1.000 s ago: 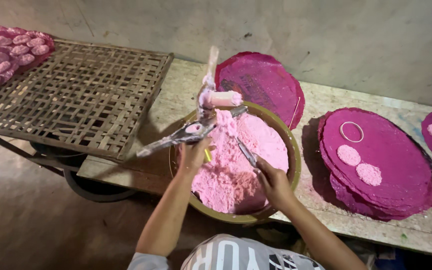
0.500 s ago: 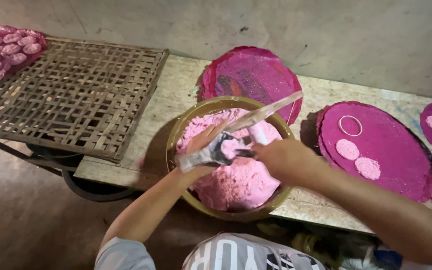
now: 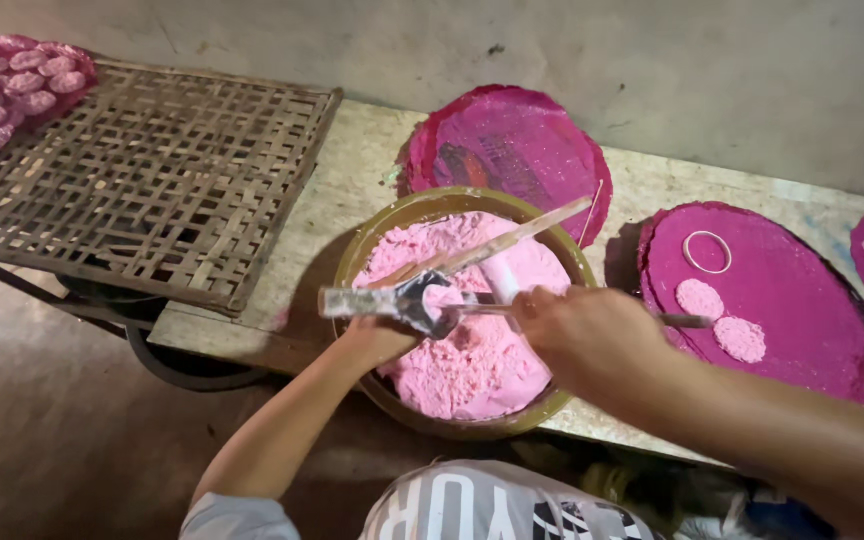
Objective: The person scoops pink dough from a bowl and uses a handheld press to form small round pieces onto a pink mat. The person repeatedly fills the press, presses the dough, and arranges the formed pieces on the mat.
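A brown bowl (image 3: pixel 380 228) full of pink crumbly dough (image 3: pixel 472 360) stands on the bench in front of me. My left hand (image 3: pixel 377 342) comes up from below and grips a metal scoop-like tool (image 3: pixel 407 300) caked with dough, held level over the bowl. My right hand (image 3: pixel 577 335) reaches in from the right and is closed around a thin metal blade (image 3: pixel 687 321) that meets the tool's head. A long flat stick (image 3: pixel 527 235) rises at a slant from the tool toward the bowl's far rim.
A round magenta mat (image 3: pixel 512 145) lies behind the bowl. Another mat (image 3: pixel 782 310) to the right carries two pink discs (image 3: pixel 700 298) and a white ring (image 3: pixel 707 251). A woven bamboo tray (image 3: pixel 142 190) sits at the left, with several pink discs (image 3: pixel 2 90) beyond it.
The tool went from upright above the bowl to lying level over the dough. My right hand moved from the bowl's near side across to the tool's head.
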